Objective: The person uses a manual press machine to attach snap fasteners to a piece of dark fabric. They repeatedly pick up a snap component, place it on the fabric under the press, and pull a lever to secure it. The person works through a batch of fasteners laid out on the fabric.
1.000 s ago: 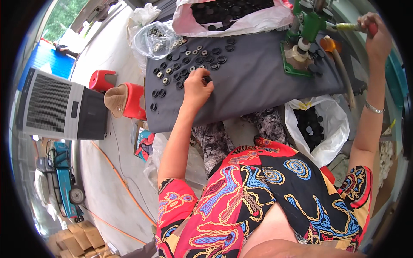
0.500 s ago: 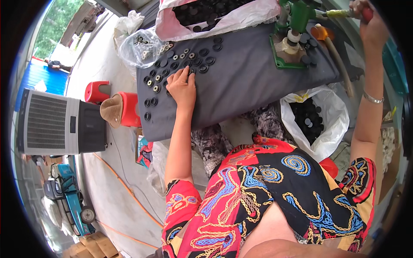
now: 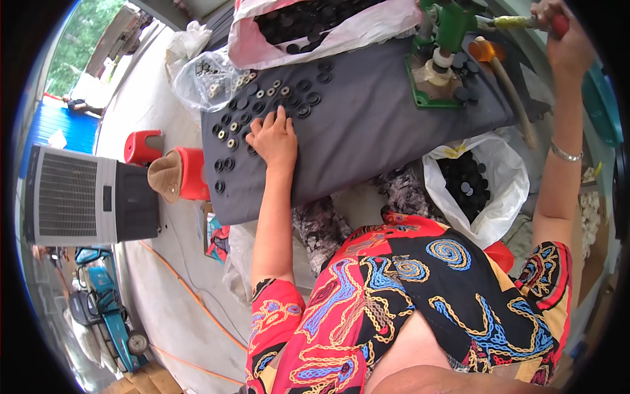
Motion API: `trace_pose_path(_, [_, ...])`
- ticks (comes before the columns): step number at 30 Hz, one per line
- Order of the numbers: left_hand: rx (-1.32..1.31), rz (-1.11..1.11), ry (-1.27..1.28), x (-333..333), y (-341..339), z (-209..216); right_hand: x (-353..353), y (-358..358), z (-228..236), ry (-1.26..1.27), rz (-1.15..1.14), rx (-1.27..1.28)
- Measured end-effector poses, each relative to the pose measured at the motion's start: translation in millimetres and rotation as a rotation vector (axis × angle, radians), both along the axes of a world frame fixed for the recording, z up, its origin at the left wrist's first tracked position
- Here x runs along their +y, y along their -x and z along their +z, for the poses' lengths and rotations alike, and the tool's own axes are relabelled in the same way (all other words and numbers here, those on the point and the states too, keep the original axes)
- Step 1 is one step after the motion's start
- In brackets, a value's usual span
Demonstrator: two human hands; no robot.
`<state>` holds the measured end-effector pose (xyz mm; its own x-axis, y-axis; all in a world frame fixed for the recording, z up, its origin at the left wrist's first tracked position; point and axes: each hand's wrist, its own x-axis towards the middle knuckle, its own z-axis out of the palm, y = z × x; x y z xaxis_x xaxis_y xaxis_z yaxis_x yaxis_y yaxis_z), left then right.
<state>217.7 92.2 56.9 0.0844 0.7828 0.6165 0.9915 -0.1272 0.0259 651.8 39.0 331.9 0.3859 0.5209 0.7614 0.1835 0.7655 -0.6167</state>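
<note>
My left hand rests palm down on the grey-covered table, fingers spread and the fingertips at the small black round caps. Some of these lie as open rings; others hold pale metal ring-shaped inserts. Whatever is under the fingertips is partly hidden. High on the right, my right hand is closed round the lever of a green hand press, next to its red knob. Black discs lie beside the press base.
A large white sack of black caps stands at the table's far side, beside a clear bag of metal pieces. Below the near edge sits another white bag with black discs. An orange-headed mallet, red stools and an air cooler are around.
The view has shifted slightly, so the table appears a little further left. My left hand stays among the caps with its fingers a bit more spread; my right hand remains on the lever.
</note>
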Motion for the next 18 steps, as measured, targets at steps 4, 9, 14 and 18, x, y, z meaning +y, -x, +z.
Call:
trace_pose_path(4, [0.081,-0.158,-0.134,0.6,-1.5,18.5,7.6,-19.1,-17.8,0.034,-0.074,-0.02])
trace_pose_path(9, [0.01,-0.14,0.018,-2.3,40.6,1.9,20.0,5.5,-10.2,0.021,0.16,0.137])
trace_pose_path(14, [0.046,-0.182,-0.014,14.9,16.3,-6.7,-1.7,-13.8,-9.3,-0.011,0.057,0.047])
trace_pose_path(18, [0.024,-0.198,-0.02,21.9,19.8,-14.3,-1.4,-14.7,-11.3,0.011,0.041,0.027])
